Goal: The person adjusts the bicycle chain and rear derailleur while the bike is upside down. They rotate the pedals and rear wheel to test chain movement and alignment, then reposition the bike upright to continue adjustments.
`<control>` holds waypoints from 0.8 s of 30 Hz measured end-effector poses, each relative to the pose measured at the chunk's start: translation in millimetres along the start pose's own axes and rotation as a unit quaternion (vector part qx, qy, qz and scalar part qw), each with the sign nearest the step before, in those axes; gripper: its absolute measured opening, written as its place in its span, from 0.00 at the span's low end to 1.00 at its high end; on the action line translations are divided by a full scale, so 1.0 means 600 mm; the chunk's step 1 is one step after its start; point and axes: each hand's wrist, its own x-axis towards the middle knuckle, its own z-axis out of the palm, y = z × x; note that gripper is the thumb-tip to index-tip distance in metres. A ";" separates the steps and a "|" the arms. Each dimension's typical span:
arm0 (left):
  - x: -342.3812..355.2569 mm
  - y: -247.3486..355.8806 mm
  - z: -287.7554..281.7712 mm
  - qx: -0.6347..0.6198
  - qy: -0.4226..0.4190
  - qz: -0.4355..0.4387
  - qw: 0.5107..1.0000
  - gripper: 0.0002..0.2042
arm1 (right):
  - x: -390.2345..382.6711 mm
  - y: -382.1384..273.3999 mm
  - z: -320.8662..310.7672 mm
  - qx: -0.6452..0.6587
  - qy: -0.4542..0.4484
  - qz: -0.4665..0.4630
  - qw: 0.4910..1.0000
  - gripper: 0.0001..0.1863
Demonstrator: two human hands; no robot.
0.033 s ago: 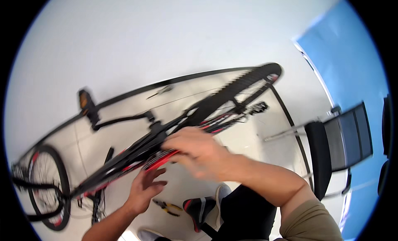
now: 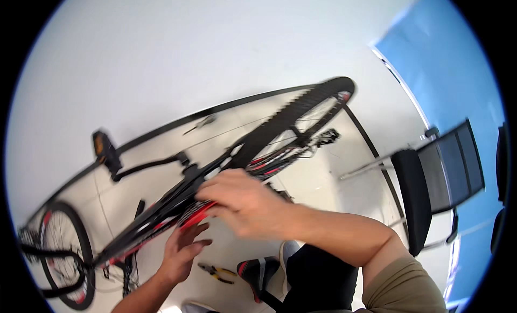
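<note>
A black and red bicycle (image 2: 145,227) stretches across the view from lower left to upper right. At its middle, by the crank (image 2: 145,165), my right hand (image 2: 242,200) is blurred. Its fingers curl over the frame, the thumb comes up from below, and whatever they pinch is hidden. Below the red tube (image 2: 196,215), my left hand (image 2: 180,254) has its thumb and fingers apart. Those fingertips lie close under the tube; whether they touch it I cannot tell.
Pliers (image 2: 217,272) with yellow and black handles lie on the floor beside a black and red saddle (image 2: 259,272) near my feet. A black pedal (image 2: 106,150) sticks out on the far side, toward the white wall (image 2: 188,49). At the right stands a black chair (image 2: 412,194).
The bicycle and chair have shifted slightly left in the view. My right hand has moved a little left along with the frame; my left hand keeps nearly the same place.
</note>
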 end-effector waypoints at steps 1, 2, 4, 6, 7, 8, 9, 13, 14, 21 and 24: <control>-0.003 0.007 0.007 -0.021 -0.003 0.003 1.000 0.38 | -0.005 -0.006 0.007 0.005 0.025 0.007 1.000 0.18; -0.006 0.019 0.012 -0.039 0.003 0.004 0.999 0.39 | -0.012 -0.008 0.018 -0.001 0.051 -0.003 0.999 0.20; 0.007 0.040 0.028 -0.030 0.022 -0.045 0.998 0.43 | -0.032 -0.001 0.026 -0.020 0.088 -0.017 0.996 0.22; 0.019 0.044 0.059 0.003 0.057 -0.071 0.996 0.50 | -0.052 0.007 0.025 -0.038 0.096 -0.039 0.994 0.25; 0.021 0.049 0.065 0.001 0.059 -0.076 0.995 0.50 | -0.056 0.009 0.024 -0.032 0.102 -0.041 0.993 0.25; 0.018 0.050 0.068 -0.002 0.062 -0.079 0.995 0.49 | -0.060 0.012 0.022 -0.026 0.107 -0.045 0.993 0.26; 0.015 0.054 0.073 -0.006 0.065 -0.082 0.994 0.49 | -0.063 0.015 0.021 -0.019 0.110 -0.050 0.993 0.26; 0.012 0.065 0.085 -0.001 0.079 -0.084 0.993 0.47 | -0.065 0.022 0.027 0.001 0.120 -0.024 0.992 0.28; 0.011 0.067 0.089 -0.010 0.097 -0.075 0.992 0.44 | -0.063 0.023 0.025 0.011 0.107 -0.022 0.994 0.29; 0.015 0.083 0.125 0.005 0.178 -0.091 0.980 0.38 | -0.084 0.045 0.011 0.004 0.144 -0.009 0.989 0.28; -0.022 0.127 0.129 0.056 0.272 -0.094 0.956 0.32 | -0.080 0.058 -0.062 0.094 0.068 -0.029 0.993 0.23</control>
